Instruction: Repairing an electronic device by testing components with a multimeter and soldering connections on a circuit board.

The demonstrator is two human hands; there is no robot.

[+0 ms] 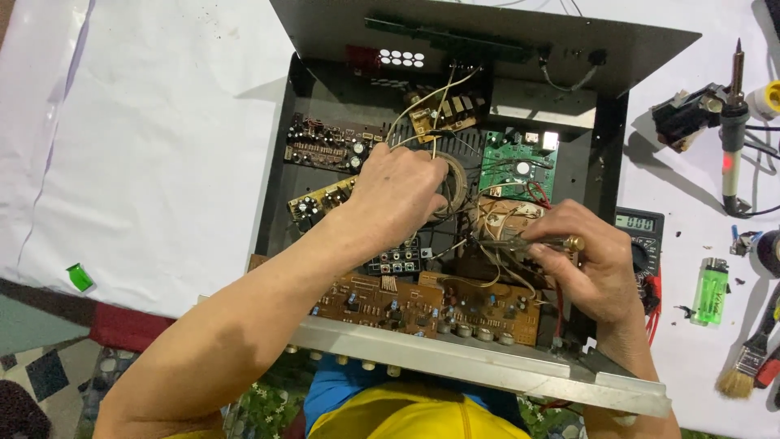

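Note:
An open black metal amplifier chassis (272, 187) lies on a white sheet, full of circuit boards and wires. My left hand (396, 193) reaches into its middle and pinches a bundle of pale wires beside the round coil (457, 180). My right hand (591, 260) grips a slim tool with a brass-coloured end (562, 241), its tip pointing left into the wiring above the brown front board (422, 305). A green circuit board (517, 167) sits just beyond both hands.
The chassis lid (487, 32) leans up at the back. On the right lie a multimeter (638, 232), a soldering iron on its stand (734, 122), a green lighter (709, 291) and a paintbrush (743, 370). A small green object (80, 277) lies at the left.

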